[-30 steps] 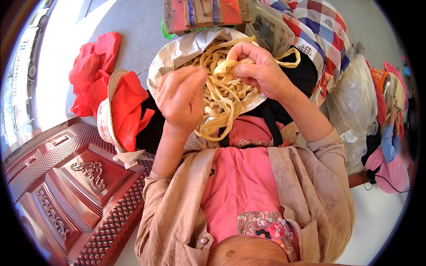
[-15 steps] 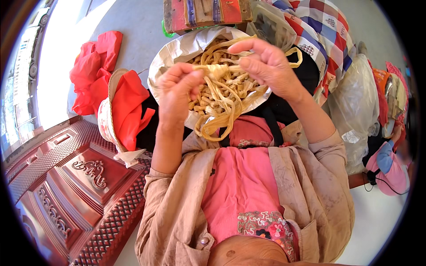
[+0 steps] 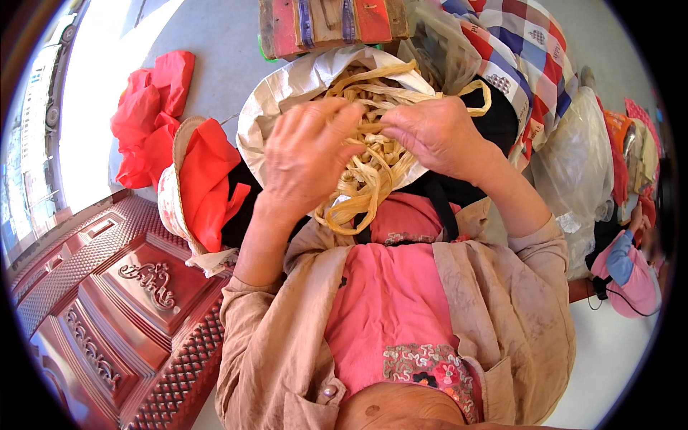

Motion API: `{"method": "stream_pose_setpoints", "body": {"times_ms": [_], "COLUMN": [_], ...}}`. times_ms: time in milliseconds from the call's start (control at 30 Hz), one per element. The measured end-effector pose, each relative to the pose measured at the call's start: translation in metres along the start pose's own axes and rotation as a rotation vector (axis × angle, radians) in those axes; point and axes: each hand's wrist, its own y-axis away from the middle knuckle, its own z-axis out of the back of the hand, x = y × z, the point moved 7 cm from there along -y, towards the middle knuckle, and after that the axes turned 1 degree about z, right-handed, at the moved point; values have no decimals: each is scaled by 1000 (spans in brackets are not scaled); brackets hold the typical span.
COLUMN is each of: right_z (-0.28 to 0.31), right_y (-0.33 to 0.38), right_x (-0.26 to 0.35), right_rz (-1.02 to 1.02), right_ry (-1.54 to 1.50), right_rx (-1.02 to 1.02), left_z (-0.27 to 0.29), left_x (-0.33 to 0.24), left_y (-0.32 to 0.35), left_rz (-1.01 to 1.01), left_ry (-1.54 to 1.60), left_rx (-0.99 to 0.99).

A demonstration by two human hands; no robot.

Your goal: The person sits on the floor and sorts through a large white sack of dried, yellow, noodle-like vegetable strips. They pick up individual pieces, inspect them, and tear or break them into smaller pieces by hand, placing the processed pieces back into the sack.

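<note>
A white sack (image 3: 252,115) in front of my body holds a heap of small tan knotted pieces (image 3: 367,152). Above it, my right hand (image 3: 438,137) pinches a flat, tan, fibrous strip (image 3: 371,129) between thumb and fingers. My left hand (image 3: 308,152) is back-up beside it, fingers curled, and the strip runs into the gap between its thumb and forefinger. That grip is partly hidden by the hand itself. Long loops of the same tan strip (image 3: 351,213) hang over the sack's near edge, and another loop (image 3: 476,107) sticks out past my right wrist.
Beyond the sack stands a worn wooden box (image 3: 330,25) with red panels. Red cloth (image 3: 208,179) and a brimmed hat (image 3: 175,190) lie left, above a carved reddish-brown panel (image 3: 147,279). Checked fabric (image 3: 530,43) and clear plastic bags (image 3: 573,165) lie right, near another person (image 3: 629,276).
Both hands have lowered toward the sack. My left hand has turned back-up and moved right, my right hand has closed its spread fingers, and the pale knot between them is now hidden.
</note>
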Motion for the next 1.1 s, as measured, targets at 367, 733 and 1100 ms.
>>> {"method": "stream_pose_setpoints", "body": {"times_ms": [367, 733, 1100], "right_z": [-7, 33, 17], "right_y": [18, -104, -44], "right_x": [-30, -96, -131], "right_rz": [-89, -32, -247], "right_ry": [-118, 212, 3], "right_rx": [161, -418, -289], "left_z": [-27, 7, -3], "left_x": [18, 130, 124], "left_y": [7, -102, -31], "left_rz": [-123, 281, 355], "left_ry": [-25, 237, 103], "left_rx": [75, -364, -352]}}
